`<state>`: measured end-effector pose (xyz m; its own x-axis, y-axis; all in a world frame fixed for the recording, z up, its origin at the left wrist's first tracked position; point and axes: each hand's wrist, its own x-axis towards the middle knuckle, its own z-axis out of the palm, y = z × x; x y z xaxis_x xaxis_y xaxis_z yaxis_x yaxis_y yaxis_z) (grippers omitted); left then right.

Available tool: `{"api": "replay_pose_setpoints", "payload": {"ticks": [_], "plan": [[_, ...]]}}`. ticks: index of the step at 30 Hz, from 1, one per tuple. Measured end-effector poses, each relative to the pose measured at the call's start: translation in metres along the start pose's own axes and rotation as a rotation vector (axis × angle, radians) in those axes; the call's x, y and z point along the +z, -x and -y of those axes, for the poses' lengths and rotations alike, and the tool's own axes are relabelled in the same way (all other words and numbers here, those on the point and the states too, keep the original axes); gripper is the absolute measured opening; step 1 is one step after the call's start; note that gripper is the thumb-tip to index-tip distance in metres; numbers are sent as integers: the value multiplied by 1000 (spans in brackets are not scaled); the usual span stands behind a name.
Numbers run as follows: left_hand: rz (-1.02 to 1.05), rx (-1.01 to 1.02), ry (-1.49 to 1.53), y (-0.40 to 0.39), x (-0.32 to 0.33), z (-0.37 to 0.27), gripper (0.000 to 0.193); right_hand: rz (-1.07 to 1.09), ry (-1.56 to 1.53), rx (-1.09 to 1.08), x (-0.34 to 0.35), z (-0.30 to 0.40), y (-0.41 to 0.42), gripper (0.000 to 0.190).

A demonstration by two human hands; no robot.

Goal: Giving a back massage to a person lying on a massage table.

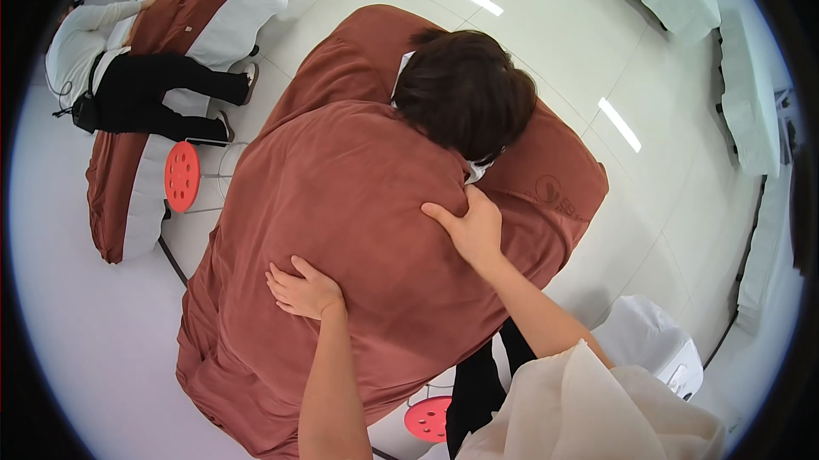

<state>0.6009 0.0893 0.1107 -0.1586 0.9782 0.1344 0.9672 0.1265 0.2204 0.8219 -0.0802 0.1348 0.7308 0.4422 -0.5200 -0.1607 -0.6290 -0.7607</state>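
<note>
A person lies face down on a massage table under a reddish-brown cloth cover (pixel 333 185). The person's dark-haired head (pixel 464 92) is at the far right end, the face hidden. My left hand (pixel 306 290) rests flat on the cover over the lower back, its fingers slightly spread. Up by the neck, my right hand (pixel 473 223) clasps the covered shoulder. Its thumb presses on the upper back, while its fingers curl over the shoulder and are mostly hidden. A bit of white cloth (pixel 478 171) shows between the head and that hand.
At the upper left a co-worker (pixel 83 57) leans over another person lying on a second table (pixel 211 37). Red stools stand between the tables (pixel 182 176) and by my legs (pixel 427 419). White-covered tables (pixel 745 101) line the right. A white-covered object (pixel 649 345) stands beside me.
</note>
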Motion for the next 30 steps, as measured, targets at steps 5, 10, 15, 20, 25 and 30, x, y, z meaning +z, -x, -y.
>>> {"api": "replay_pose_setpoints", "payload": {"ticks": [5, 10, 15, 20, 25, 30], "plan": [[-9, 27, 1, 0, -1, 4, 62, -331, 206, -387, 25, -12, 13, 101], [-24, 30, -4, -2, 0, 2, 61, -48, 31, -181, 6, 3, -26, 130], [-100, 52, -59, -5, 5, 5, 58, -87, -16, -180, 3, 12, -36, 130], [-114, 64, -28, -5, 6, 6, 59, -274, 109, -175, 16, 10, -10, 95], [-102, 65, -10, -4, 6, 8, 58, -432, 194, -386, 36, -19, 1, 87], [-101, 59, 0, -3, 8, 11, 58, -115, 23, -142, 9, 8, -24, 93]]}}
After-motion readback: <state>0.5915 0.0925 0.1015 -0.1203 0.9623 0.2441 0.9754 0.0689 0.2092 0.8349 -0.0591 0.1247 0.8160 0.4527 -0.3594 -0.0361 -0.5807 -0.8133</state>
